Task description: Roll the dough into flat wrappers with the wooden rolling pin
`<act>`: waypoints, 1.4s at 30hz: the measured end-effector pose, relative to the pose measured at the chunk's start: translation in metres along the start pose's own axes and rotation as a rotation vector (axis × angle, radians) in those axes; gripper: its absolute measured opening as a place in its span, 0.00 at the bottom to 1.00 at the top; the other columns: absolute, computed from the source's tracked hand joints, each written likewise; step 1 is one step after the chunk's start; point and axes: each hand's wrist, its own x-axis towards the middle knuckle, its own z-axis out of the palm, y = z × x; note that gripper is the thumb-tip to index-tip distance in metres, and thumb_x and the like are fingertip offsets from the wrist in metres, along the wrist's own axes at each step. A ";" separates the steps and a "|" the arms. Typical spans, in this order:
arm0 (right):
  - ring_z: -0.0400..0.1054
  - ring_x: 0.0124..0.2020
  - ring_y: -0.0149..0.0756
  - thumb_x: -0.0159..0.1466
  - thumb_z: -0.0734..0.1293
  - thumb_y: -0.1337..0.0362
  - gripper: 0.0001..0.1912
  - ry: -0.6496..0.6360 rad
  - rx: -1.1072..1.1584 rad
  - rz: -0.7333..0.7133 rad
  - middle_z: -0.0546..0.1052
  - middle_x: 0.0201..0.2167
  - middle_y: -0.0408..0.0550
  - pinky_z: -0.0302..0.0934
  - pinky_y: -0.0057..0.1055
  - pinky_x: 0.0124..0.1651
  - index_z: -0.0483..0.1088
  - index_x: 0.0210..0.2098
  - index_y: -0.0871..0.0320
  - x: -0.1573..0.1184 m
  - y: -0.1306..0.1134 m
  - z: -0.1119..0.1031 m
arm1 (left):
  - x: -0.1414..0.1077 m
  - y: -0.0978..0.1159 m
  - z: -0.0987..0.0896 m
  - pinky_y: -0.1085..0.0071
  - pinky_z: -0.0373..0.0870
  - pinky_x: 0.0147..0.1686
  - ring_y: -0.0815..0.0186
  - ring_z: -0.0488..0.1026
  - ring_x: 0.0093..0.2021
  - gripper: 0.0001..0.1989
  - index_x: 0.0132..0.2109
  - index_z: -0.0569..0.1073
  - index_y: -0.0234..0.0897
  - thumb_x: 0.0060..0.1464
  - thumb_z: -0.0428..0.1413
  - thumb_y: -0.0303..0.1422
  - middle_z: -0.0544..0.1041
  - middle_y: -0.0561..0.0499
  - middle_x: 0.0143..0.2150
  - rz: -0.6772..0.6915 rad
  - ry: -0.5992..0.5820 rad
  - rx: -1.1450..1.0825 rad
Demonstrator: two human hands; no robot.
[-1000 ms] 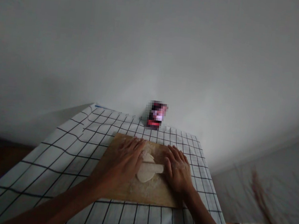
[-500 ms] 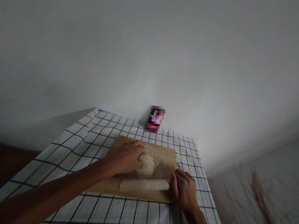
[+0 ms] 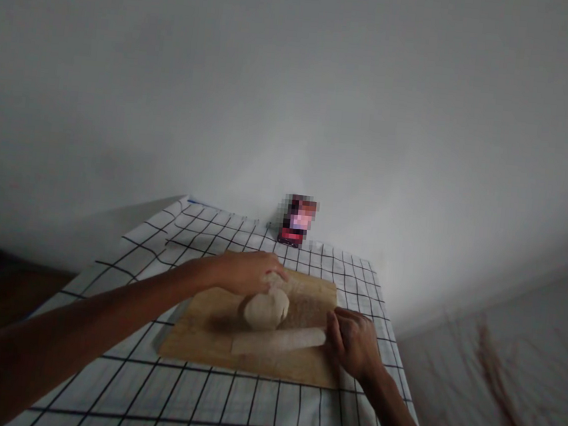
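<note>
A rounded lump of pale dough (image 3: 264,310) with a crease on its right side rests on a floured wooden board (image 3: 196,338). My left hand (image 3: 255,272) reaches over the dough's far side, its fingers bent down onto the top edge; the fingertips are partly hidden. My right hand (image 3: 355,340) is closed in a fist at the board's right edge, around the end of a long pale tool that looks like a broad-bladed knife (image 3: 276,341). The blade lies across the board, just in front of the dough, slightly blurred.
A white cloth with black grid lines (image 3: 185,401) covers the table. Near the wall (image 3: 294,107) stands a small blurred-out upright item (image 3: 297,222) in red and pink. Dry reddish branches (image 3: 495,367) are on the right, with items on the floor below.
My left hand has shifted up to the far side of the dough, uncovering more of it. The dough sits a little further left. The blade's left end has tilted slightly towards me.
</note>
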 end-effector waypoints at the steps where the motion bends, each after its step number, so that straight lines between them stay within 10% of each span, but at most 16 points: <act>1: 0.66 0.26 0.29 0.77 0.49 0.61 0.29 -0.011 -0.014 0.006 0.73 0.25 0.45 0.49 0.30 0.33 0.68 0.23 0.56 0.008 0.000 -0.002 | -0.006 0.004 0.003 0.64 0.69 0.53 0.58 0.74 0.55 0.20 0.57 0.76 0.40 0.60 0.54 0.32 0.79 0.47 0.55 0.002 0.097 0.028; 10: 0.71 0.29 0.33 0.74 0.56 0.58 0.22 -0.135 -0.095 -0.028 0.78 0.27 0.44 0.50 0.29 0.32 0.72 0.27 0.55 0.074 0.001 -0.012 | -0.022 0.015 0.087 0.44 0.57 0.67 0.52 0.62 0.69 0.21 0.64 0.67 0.38 0.68 0.45 0.34 0.70 0.41 0.67 -0.170 0.590 0.377; 16: 0.69 0.54 0.40 0.75 0.54 0.59 0.17 -0.111 -0.073 -0.040 0.76 0.55 0.50 0.61 0.35 0.53 0.73 0.50 0.53 0.074 0.006 0.005 | -0.005 0.002 0.086 0.41 0.55 0.67 0.48 0.59 0.71 0.24 0.67 0.64 0.31 0.68 0.44 0.31 0.67 0.38 0.69 -0.209 0.590 0.487; 23: 0.47 0.73 0.46 0.75 0.53 0.61 0.23 0.007 -0.024 0.037 0.59 0.72 0.48 0.47 0.50 0.71 0.63 0.67 0.52 0.034 0.002 0.025 | -0.006 0.011 0.101 0.39 0.55 0.67 0.45 0.60 0.70 0.25 0.67 0.65 0.33 0.66 0.45 0.33 0.67 0.40 0.69 -0.137 0.616 0.495; 29: 0.52 0.71 0.46 0.75 0.53 0.61 0.22 0.083 -0.018 0.072 0.63 0.70 0.44 0.48 0.50 0.70 0.64 0.66 0.48 -0.016 -0.024 0.026 | -0.024 0.022 0.115 0.42 0.54 0.68 0.48 0.60 0.70 0.25 0.68 0.64 0.34 0.67 0.45 0.33 0.66 0.42 0.70 -0.064 0.664 0.515; 33: 0.70 0.49 0.46 0.73 0.59 0.56 0.14 0.124 -0.076 0.146 0.79 0.47 0.51 0.59 0.44 0.53 0.75 0.43 0.53 -0.030 -0.038 0.020 | -0.040 0.026 0.122 0.48 0.56 0.69 0.52 0.57 0.72 0.26 0.70 0.60 0.34 0.69 0.43 0.36 0.63 0.43 0.72 -0.021 0.613 0.508; 42: 0.72 0.30 0.35 0.75 0.55 0.54 0.24 -0.044 -0.153 0.054 0.79 0.30 0.46 0.55 0.31 0.34 0.75 0.30 0.54 0.067 -0.023 -0.012 | -0.037 0.002 0.101 0.44 0.54 0.68 0.49 0.58 0.71 0.24 0.68 0.61 0.30 0.70 0.42 0.36 0.66 0.36 0.69 -0.183 0.605 0.494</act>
